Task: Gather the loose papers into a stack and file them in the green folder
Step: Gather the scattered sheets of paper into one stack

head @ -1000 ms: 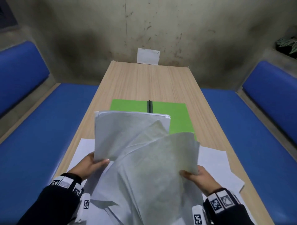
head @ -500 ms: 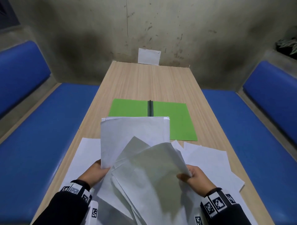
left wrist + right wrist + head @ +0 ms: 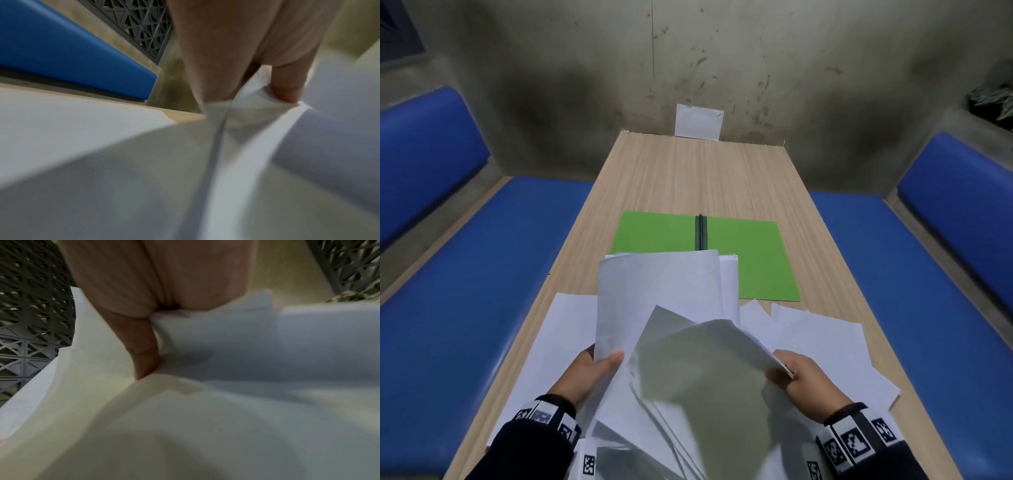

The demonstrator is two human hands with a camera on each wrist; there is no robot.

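Both hands hold paper above the near end of the wooden table (image 3: 688,178). Left hand (image 3: 589,373) at 8 o'clock pinches the lower edge of a taller bunch of white sheets (image 3: 657,298), thumb on top, fingers underneath; sheets stand tilted up, top edge overlapping the near edge of the green folder (image 3: 753,260). Left wrist view: thumb (image 3: 287,84) pressed onto the folded paper edge. Right hand (image 3: 804,380) at 4 o'clock pinches the right edge of a second curled, shaded bunch (image 3: 705,383) that sags toward the camera, blurred at the bottom. Right wrist view: thumb (image 3: 144,347) clamps the sheets, fingers hidden behind. Both bunches overlap in the middle, not squared up.

Green folder lies open and flat at 12 o'clock from the hands, mid-table, dark spine (image 3: 700,233) running down its centre. More loose sheets (image 3: 825,342) lie flat on the table at 2–3 o'clock under the right hand; one more sheet (image 3: 558,335) at 9 o'clock. Small white card (image 3: 698,121) on the wall at the far end. Blue benches (image 3: 482,274) on both sides.
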